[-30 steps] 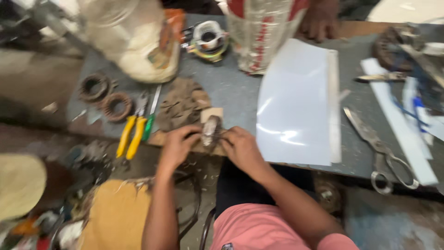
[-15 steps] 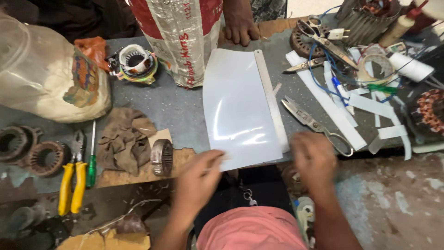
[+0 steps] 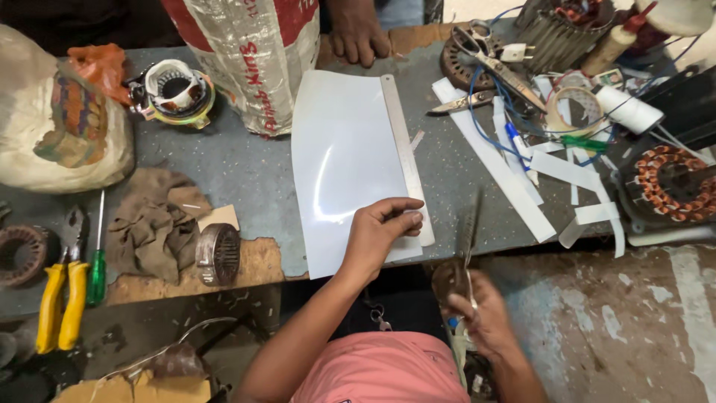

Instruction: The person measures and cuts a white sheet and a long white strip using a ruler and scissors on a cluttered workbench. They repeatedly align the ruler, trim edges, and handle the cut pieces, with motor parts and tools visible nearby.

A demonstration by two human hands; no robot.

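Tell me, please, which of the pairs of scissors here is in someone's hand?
The blurred pair in the right hand, off the bench's near edge; the other scissors lie untouched among the clutter at the back.

We see a ruler (image 3: pixel 406 157) along the sheet's (image 3: pixel 339 160) right edge, pliers (image 3: pixel 61 287) far left, apparently scissors (image 3: pixel 498 66) behind right

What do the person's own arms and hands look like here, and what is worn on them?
Both arms are bare from the elbow down: no sleeves reach the forearms, and no gloves, watch or rings show. The left hand is sharp, with its fingers plainly seen. The right hand is blurred, so its details cannot be told. A pink shirt covers the body below.
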